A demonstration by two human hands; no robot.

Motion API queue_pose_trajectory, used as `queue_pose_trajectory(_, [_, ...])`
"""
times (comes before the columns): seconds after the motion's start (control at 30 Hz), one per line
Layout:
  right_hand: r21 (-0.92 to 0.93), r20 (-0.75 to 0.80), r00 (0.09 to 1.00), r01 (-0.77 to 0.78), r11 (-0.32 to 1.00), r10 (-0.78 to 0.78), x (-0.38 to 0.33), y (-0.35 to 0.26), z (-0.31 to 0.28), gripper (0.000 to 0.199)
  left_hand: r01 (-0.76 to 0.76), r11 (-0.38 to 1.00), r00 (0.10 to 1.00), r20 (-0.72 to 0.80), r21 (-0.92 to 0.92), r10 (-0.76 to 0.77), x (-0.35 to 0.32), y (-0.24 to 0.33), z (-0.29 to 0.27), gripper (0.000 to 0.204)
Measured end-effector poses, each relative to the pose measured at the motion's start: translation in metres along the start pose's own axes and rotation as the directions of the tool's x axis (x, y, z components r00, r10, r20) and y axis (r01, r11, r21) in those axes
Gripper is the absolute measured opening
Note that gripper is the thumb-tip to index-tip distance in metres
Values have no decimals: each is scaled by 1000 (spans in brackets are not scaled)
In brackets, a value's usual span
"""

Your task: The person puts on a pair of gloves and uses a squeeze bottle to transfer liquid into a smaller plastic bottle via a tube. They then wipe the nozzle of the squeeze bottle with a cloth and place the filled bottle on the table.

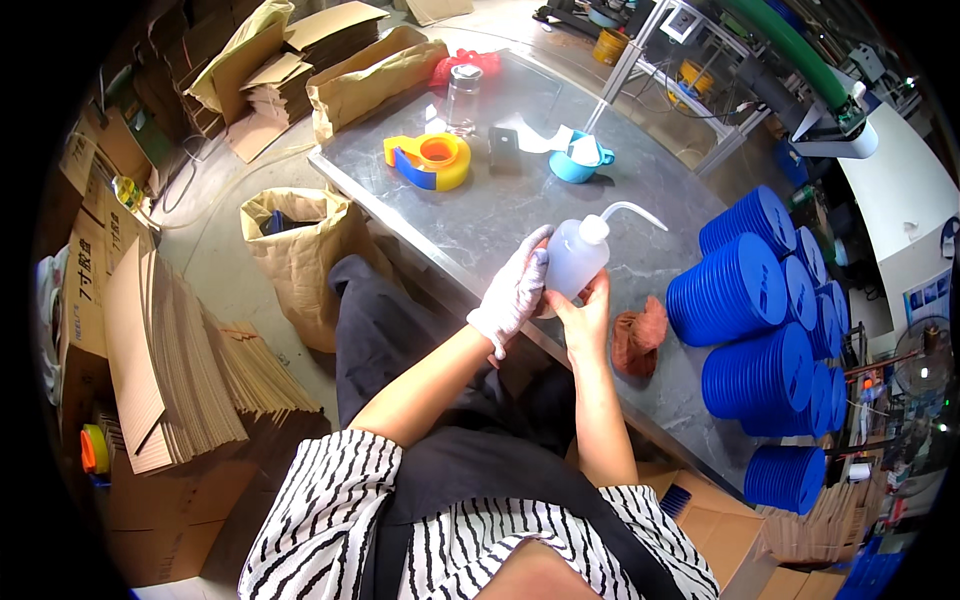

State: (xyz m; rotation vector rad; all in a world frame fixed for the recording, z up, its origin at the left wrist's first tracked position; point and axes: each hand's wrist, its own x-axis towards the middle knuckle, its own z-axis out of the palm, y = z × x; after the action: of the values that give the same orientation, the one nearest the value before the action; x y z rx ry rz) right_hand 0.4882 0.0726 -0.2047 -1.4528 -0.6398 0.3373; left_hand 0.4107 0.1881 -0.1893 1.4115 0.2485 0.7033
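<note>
Between my two hands, above the near edge of the grey table (400, 222), is a translucent white squeeze bottle (577, 262) with a bent spout. My left hand (513, 287), in a pale glove, wraps its left side. My bare right hand (583, 318) grips it low on the right, thumb across the front. The bottle tilts a little, its spout curving off to the right. Just right of my right hand lies a crumpled reddish-brown cloth (638, 338) on the table.
Several stacks of blue ribbed discs (728, 290) stand along the table's right. Toward the back are an orange-and-blue tape dispenser (436, 163), a clear jar (463, 98), a dark phone-like slab (504, 150) and a light-blue cup (577, 165). A paper sack (300, 250) and cardboard sheets (190, 350) stand left.
</note>
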Motion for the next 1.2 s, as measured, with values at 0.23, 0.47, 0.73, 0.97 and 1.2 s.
queue_pose_trajectory(0.23, [-394, 27, 998, 59, 917, -53, -1, 13, 1, 80, 60, 993, 997, -38, -97, -64, 9, 7, -2, 64])
queue_pose_trajectory(0.47, [-579, -23, 953, 233, 781, -302, -2, 85, 5, 93, 114, 990, 961, -241, -87, -132, 11, -8, 11, 53])
queue_pose_trajectory(0.73, [-633, -73, 959, 168, 756, -274, -2, 112, 1, 90, 269, 946, 957, -57, -183, -283, 7, -11, 5, 39])
queue_pose_trajectory(0.97, [-522, 301, 950, 233, 820, -78, 0, 51, -27, 93, 30, 998, 981, 189, 56, -41, -3, -13, -25, 55])
queue_pose_trajectory(1.2, [-230, 216, 934, 331, 915, -284, 26, -17, -27, 60, 114, 991, 988, 93, 68, -121, 2, -8, -13, 38])
